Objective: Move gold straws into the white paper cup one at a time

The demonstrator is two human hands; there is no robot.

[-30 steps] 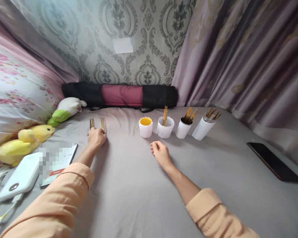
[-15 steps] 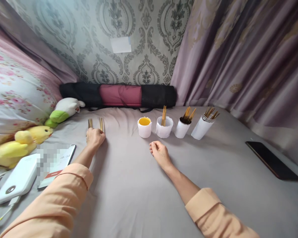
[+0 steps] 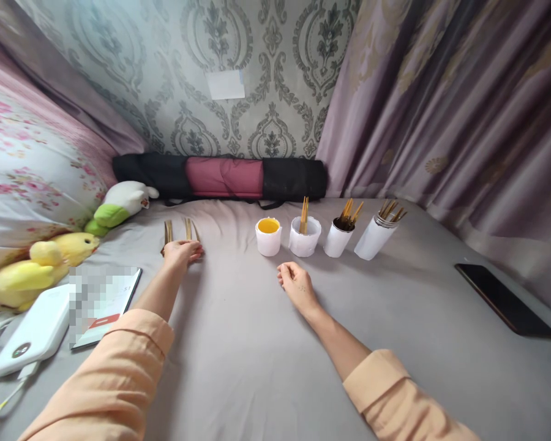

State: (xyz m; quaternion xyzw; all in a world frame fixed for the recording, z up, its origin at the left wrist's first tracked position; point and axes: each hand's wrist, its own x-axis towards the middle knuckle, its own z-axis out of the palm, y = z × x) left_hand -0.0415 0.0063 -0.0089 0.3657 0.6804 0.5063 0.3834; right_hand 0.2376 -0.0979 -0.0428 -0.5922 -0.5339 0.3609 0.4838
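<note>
Head view: left hand (image 3: 180, 252) bent over near ends of slim gold-coloured pieces (image 3: 188, 228) on grey sheet (image 3: 248, 343), well left of cups; whether fingers grip any, cannot tell. Pieces stand out past hand in two groups, one slanting at right. Right hand (image 3: 297, 283) rests on sheet, fingers curled in narrow, near yellow-lined cup (image 3: 269, 244). Beyond it rightward: wide white cup (image 3: 302, 246), dark-lined cup (image 3: 337, 242), tall cup (image 3: 370, 241), each holding sticks (image 3: 305, 208).

Moderate, soft light from 10 o'clock, bluish haze on wallpaper (image 3: 193, 55) there; faint shadows toward 4 o'clock; curtain (image 3: 422, 122) at 2 dim, stretched; screen (image 3: 108, 309) at 8 partly pixelated
</note>
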